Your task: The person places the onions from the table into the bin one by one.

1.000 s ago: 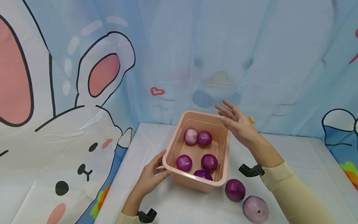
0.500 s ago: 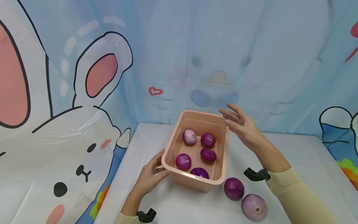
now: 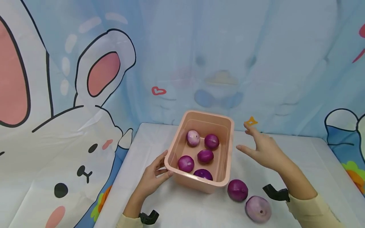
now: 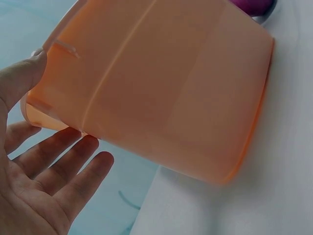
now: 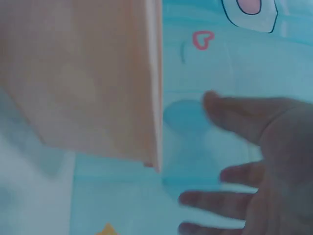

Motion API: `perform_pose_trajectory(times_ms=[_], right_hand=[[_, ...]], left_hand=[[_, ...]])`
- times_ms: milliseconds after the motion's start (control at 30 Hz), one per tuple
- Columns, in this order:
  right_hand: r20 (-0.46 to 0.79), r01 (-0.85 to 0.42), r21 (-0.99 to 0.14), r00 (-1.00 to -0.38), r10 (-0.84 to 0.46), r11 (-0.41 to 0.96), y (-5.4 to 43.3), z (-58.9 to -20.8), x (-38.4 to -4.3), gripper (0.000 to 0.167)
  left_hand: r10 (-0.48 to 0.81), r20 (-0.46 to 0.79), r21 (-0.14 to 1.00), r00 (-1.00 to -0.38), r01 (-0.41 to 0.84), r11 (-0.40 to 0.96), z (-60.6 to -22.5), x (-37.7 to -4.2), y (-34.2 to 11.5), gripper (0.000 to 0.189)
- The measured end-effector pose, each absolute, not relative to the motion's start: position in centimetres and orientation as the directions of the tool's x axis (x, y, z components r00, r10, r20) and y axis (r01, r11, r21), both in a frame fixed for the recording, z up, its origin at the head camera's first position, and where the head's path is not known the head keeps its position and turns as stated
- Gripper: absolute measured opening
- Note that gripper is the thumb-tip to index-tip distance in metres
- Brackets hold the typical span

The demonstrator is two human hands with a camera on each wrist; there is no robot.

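Observation:
A pink plastic bin (image 3: 196, 186) stands on the white table with several red onions inside, among them a pale onion (image 3: 193, 138) and a dark purple onion (image 3: 212, 141). My left hand (image 3: 152, 175) holds the bin's near left corner. In the left wrist view its thumb lies at the rim and the other fingers lie against the bin wall (image 4: 161, 88). Right of the bin, my right hand (image 3: 265, 150) hovers with fingers spread and nothing in it. Below that hand, a purple onion (image 3: 238, 190) and a larger pale onion (image 3: 258, 209) lie on the table.
A printed blue cloth backdrop (image 3: 285, 79) hangs right behind the table (image 3: 302, 152), and a rabbit picture (image 3: 85, 152) covers the left side. The two loose onions sit close to the bin's near right corner.
My right hand has drawn back from the bin's far right rim to the right and down, its fingers spreading. Onions inside have rolled slightly, one moving left. The left hand stays at its corner.

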State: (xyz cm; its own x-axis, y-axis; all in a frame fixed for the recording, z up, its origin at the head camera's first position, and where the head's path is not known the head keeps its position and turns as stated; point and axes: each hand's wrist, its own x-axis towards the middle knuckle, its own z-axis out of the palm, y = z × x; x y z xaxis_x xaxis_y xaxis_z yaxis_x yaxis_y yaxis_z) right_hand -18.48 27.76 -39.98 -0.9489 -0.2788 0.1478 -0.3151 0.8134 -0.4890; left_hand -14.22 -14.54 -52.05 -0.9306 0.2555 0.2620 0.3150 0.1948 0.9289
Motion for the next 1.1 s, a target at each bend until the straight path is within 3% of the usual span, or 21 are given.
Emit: perform_pose_trajectory(times_ms=[100,233,700,1100], right_hand=[[0.067,-0.277,-0.263,-0.961,-0.269,0.924,28.0,-41.1,-17.1,0.097],[-0.061,-0.279,-0.136,-0.955,-0.289,0.951,27.4,-43.8,-15.1,0.093],[-0.201,-0.359,-0.059,-0.909,-0.364,0.931,23.7,-50.4,-12.1,0.089],[-0.153,-0.369,0.086,-0.923,-0.354,0.925,22.8,-52.8,-12.0,0.089]], left_hand=[[0.251,0.262,0.931,-0.932,0.313,0.190,-52.0,-14.3,-14.5,0.081],[0.251,0.261,0.932,-0.932,0.311,0.187,-52.0,-14.1,-14.4,0.080],[0.255,0.264,0.927,-0.930,0.317,0.199,-52.1,-14.1,-14.5,0.080],[0.257,0.261,0.926,-0.930,0.317,0.205,-52.0,-14.1,-14.5,0.081]])
